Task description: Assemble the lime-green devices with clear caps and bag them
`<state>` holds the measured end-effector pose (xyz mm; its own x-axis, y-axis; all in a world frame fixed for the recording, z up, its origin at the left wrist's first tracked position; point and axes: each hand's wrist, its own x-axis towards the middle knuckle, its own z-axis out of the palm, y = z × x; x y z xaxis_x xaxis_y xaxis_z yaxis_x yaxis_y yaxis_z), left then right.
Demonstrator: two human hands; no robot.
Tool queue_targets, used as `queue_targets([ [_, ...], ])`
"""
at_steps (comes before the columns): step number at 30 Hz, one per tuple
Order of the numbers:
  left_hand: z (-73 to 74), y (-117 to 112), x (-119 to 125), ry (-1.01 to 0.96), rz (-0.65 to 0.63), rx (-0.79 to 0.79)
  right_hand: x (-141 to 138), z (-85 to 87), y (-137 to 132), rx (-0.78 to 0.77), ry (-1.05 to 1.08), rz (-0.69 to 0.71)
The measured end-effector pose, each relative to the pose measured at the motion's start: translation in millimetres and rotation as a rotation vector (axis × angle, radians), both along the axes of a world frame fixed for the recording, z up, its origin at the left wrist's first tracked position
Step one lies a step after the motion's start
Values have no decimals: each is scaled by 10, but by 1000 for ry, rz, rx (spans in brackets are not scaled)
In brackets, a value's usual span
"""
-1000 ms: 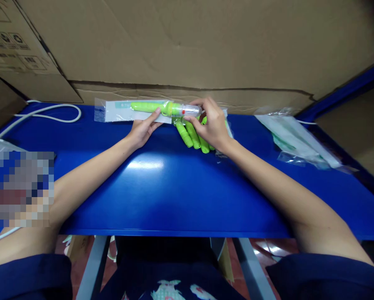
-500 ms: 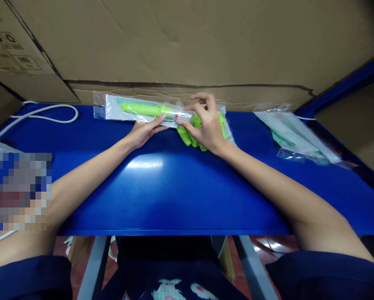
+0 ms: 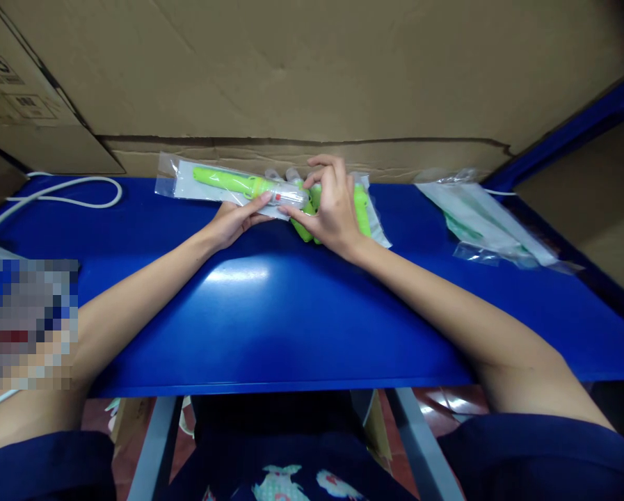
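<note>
A bright green stick [image 3: 225, 179] with a clear end and a small red button lies in a clear plastic bag with a white backing [image 3: 185, 182]. My left hand [image 3: 233, 223] grips the bagged stick from below, its thumb pressed on top near the button. At the clear end, my right hand [image 3: 335, 209] has its thumb and index finger closed around the tip; its other fingers are curled above. Behind and beneath the right hand sit several more green sticks [image 3: 362, 209] with clear ends, partly hidden by it.
Flat plastic bags with white and green backing [image 3: 492, 216] lie at the right of the blue table [image 3: 291, 320]. A white cable [image 3: 95, 179] loops at the left, near a blurred-out object [image 3: 24, 320]. Cardboard [image 3: 291, 76] walls the back.
The whole view has shifted slightly. The bagged stick tilts a little more, its clear end lower, and my right thumb and index finger sit closer in around that end.
</note>
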<state>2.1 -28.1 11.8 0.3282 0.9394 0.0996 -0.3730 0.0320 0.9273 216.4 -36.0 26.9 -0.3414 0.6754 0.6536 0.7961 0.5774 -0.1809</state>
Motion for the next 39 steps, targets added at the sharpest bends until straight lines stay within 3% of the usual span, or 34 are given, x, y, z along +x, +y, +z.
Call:
queue_targets([
  [8, -10, 66, -8, -63, 128, -49, 139, 15, 185, -224, 158, 135],
  [13, 6, 66, -6, -54, 135, -57, 175, 18, 218, -271, 225, 249],
  [23, -14, 62, -39, -4, 56, -4, 187, 168, 138, -407, 131, 368],
  [28, -50, 48, -69, 67, -31, 46, 186, 112, 180, -416, 138, 441],
  [39, -25, 51, -84, 109, -74, 65, 96, 95, 137, -313, 138, 432],
])
